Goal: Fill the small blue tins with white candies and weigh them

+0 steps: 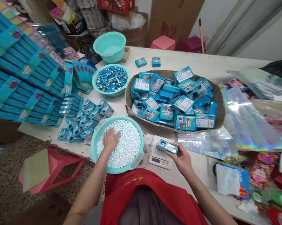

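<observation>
My left hand [110,140] lies in a teal basin [138,156] full of small white pellets [126,147], fingers dug into the heap. My right hand [181,157] grips a small blue box [167,146] and holds it over a white digital scale [158,156] at the table's near edge. Whether the box touches the scale I cannot tell.
A wide shallow basket [221,109] holds several blue boxes. A teal bowl [97,86] of blue round pieces and an empty teal basin [110,47] stand behind. Folded blue boxes [84,120] lie left, with stacked blue cartons [26,78] beyond. Holographic bags [246,125] lie right. A pink stool [54,168] stands below.
</observation>
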